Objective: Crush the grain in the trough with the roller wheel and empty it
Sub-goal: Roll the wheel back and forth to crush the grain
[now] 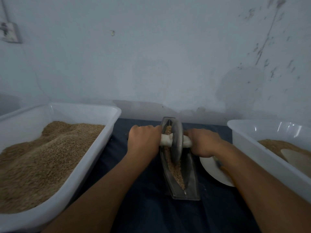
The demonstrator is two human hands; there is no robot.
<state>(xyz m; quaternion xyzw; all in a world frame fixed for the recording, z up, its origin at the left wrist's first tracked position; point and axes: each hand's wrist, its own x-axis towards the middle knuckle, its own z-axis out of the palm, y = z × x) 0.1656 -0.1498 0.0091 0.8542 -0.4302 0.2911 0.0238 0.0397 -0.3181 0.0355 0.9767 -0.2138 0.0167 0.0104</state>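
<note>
Left hand (143, 140) and right hand (204, 142) each have fingers curled tight round the white-wrapped axle (165, 140) of the roller wheel (176, 142). Wheel stands upright between them in the trough (190, 174), grain (174, 169) below and nearer. White plate (212, 170) under right wrist.

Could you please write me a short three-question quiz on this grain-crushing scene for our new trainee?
1. True or false: both hands grip the roller wheel's handle.
2. Which holds more grain: A) the left tub, B) the right tub?
3. What lies in the trough under the wheel?

Key:
1. True: the left hand and right hand each hold a cloth-wrapped end.
2. A.
3. Grain.
</note>
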